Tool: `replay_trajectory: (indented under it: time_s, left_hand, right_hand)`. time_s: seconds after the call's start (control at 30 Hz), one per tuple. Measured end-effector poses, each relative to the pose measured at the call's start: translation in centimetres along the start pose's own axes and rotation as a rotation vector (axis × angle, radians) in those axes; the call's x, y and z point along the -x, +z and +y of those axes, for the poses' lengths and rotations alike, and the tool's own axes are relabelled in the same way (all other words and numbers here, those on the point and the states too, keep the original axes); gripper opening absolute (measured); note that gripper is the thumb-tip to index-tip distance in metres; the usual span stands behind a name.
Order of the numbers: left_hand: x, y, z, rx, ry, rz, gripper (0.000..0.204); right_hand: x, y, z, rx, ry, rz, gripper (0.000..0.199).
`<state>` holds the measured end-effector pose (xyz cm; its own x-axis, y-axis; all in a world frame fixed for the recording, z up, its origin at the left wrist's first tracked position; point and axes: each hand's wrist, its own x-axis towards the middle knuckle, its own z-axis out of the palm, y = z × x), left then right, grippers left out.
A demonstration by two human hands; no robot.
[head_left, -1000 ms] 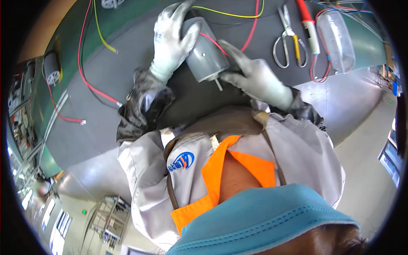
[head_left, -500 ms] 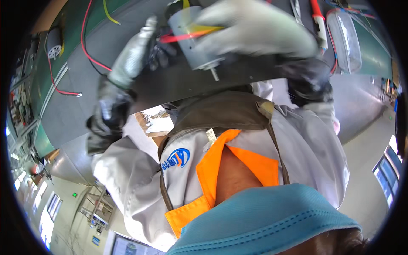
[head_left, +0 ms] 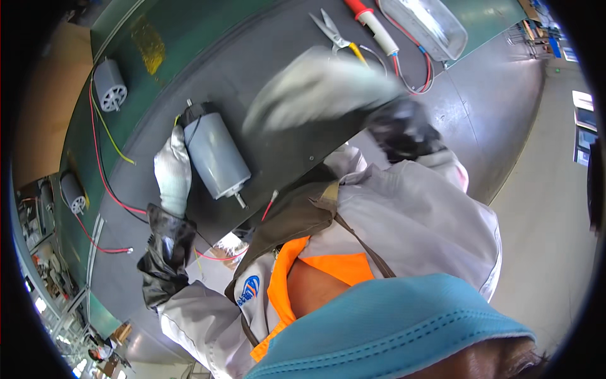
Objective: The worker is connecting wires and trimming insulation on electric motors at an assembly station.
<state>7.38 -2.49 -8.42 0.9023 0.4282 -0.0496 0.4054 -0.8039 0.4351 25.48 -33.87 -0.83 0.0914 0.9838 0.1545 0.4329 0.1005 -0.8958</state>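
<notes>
1. Far left of the frame: a small grey motor (head_left: 74, 194) with a finned end lies at the bench edge, its red wire (head_left: 101, 183) running down across the dark mat (head_left: 252, 57).
2. Upper left: a second small grey motor (head_left: 110, 85) of the same kind rests on the green bench surface (head_left: 120, 25), with a yellow wire (head_left: 113, 142) trailing below it.
3. Left of centre: the person's left hand (head_left: 172, 172), in a white glove, lies flat against the side of the large grey cylindrical motor (head_left: 214, 155); the fingers rest extended along the casing and are not curled round it.
4. The large motor lies on its side on the dark mat, black cap toward the upper left, thin shaft pointing to the lower right.
5. Centre, upper half: the right hand (head_left: 315, 95), also gloved in white, is raised above the mat and blurred; whether it is open or holds anything cannot be told.
6. Top centre: scissors (head_left: 334, 31) lie on the mat.
7. Just right of them: a red-handled soldering iron (head_left: 375, 22).
8. Upper right: a clear plastic container (head_left: 429, 25) lies beside the iron.
</notes>
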Motion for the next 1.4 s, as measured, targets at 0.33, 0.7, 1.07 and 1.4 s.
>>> replay_trajectory:
  time_s: [0.33, 0.7, 1.07, 1.4]
  left_hand:
    - [-2.0, 1.2, 1.8, -0.294, 0.535, -0.056, 0.027]
    - [1.1, -0.4, 4.2, 0.017, 0.368, -0.150, 0.029]
    - [-2.0, -6.6, 6.1, 0.477, -0.318, -0.895, 0.063]
    - [-2.8, -8.0, 2.2, 0.601, -0.144, -0.982, 0.068]
  right_hand:
    - [31.0, -23.4, 18.8, 0.986, 0.633, 0.668, 0.039]
    - [19.9, -19.1, 10.8, 1.003, 0.916, 0.966, 0.027]
    - [8.3, -5.9, -0.2, -0.408, 0.451, 1.195, 0.020]
    - [-3.9, 10.3, 3.3, -1.098, 0.254, 0.584, 0.030]
